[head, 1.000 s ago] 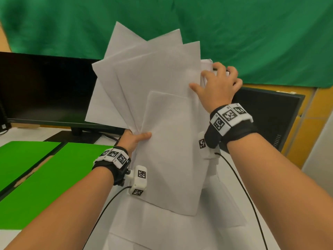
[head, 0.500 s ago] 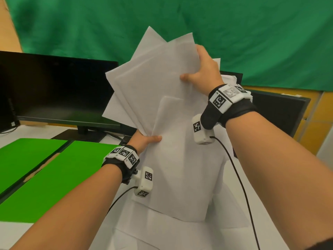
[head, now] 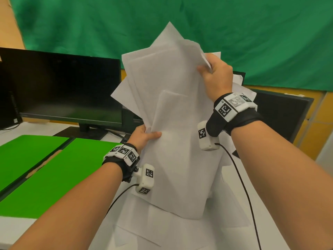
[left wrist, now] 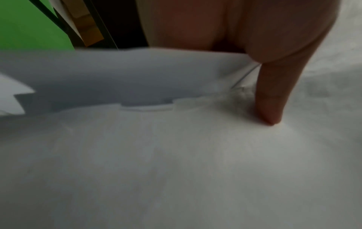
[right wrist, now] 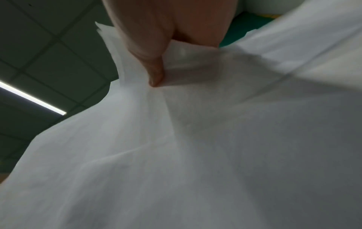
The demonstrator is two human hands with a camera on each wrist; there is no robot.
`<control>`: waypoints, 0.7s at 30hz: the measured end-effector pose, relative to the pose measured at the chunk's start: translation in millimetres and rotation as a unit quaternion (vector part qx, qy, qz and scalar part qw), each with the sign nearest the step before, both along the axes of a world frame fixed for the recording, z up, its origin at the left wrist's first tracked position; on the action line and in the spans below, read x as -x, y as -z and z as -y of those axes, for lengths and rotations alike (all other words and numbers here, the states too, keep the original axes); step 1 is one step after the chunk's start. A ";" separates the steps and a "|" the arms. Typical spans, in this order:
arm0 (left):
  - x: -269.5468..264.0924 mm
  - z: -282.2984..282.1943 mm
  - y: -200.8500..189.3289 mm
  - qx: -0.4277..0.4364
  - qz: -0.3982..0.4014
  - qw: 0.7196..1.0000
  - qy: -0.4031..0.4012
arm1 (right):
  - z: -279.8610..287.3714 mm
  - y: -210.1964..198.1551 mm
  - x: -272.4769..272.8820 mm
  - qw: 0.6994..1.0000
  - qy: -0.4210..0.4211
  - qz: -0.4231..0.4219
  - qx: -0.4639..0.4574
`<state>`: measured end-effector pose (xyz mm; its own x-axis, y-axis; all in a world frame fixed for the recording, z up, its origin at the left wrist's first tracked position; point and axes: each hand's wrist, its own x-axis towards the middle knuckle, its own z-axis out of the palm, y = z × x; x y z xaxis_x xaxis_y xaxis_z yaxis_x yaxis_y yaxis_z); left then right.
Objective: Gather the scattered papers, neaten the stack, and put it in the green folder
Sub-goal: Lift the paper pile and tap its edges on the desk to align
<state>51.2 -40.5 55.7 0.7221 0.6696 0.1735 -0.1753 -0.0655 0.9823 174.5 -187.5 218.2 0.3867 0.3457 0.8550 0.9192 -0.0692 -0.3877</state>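
A fanned, uneven stack of white papers (head: pixel 173 109) stands upright in front of me, its sheets splayed at the top. My left hand (head: pixel 144 136) grips its left edge low down, thumb pressed on the front sheet (left wrist: pixel 268 108). My right hand (head: pixel 214 73) grips the upper right corner, thumb in front and fingers behind the papers (right wrist: pixel 176 139). The open green folder (head: pixel 41 168) lies flat on the table at the left. Several more white sheets (head: pixel 162 230) lie on the table under the held stack.
A black monitor (head: pixel 61 87) stands behind the folder, a second dark screen (head: pixel 281 114) at the right. Green cloth (head: pixel 180 24) hangs behind. Wrist camera cables (head: pixel 239 177) trail over the white table (head: pixel 16 230).
My right hand slid from the stack's right edge up to its top right corner and took hold there. The fan of sheets has narrowed and swung rightward. My left hand kept its grip.
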 end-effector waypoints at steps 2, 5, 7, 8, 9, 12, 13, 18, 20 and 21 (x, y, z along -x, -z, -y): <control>0.6 0.3 4.1 -0.003 -0.007 1.000 0.000 | 2.4 -1.5 1.4 0.999 -0.015 -0.004 0.034; 1.4 2.6 11.8 0.004 -0.017 1.000 0.002 | 4.4 -10.1 12.2 0.993 -0.050 -0.015 0.106; -0.4 6.4 13.6 -0.001 -0.022 1.000 0.015 | 2.2 -17.5 17.3 0.993 -0.062 -0.015 0.101; -1.3 9.2 13.5 -0.003 -0.022 1.000 0.022 | -0.2 -20.5 19.3 0.993 -0.062 -0.012 0.101; -2.1 10.6 13.7 -0.004 -0.021 0.999 0.023 | -2.4 -22.8 21.9 0.993 -0.055 -0.010 0.107; -3.7 9.2 15.8 -0.005 -0.018 1.000 0.020 | -6.8 -25.9 23.2 0.995 -0.040 -0.018 0.095; -3.1 8.0 16.8 -0.003 -0.018 1.000 0.018 | -6.6 -26.0 23.2 0.994 -0.045 -0.027 0.093; -0.1 3.9 21.4 0.002 -0.022 1.000 0.010 | -5.2 -21.7 18.0 0.990 -0.033 -0.027 0.137; -1.3 2.5 19.6 -0.002 -0.017 1.000 0.015 | -3.1 -22.7 13.4 0.996 -0.017 -0.042 0.077; -1.9 1.4 18.1 -0.005 -0.013 1.000 0.017 | -1.8 -22.7 11.1 0.998 0.002 -0.045 0.045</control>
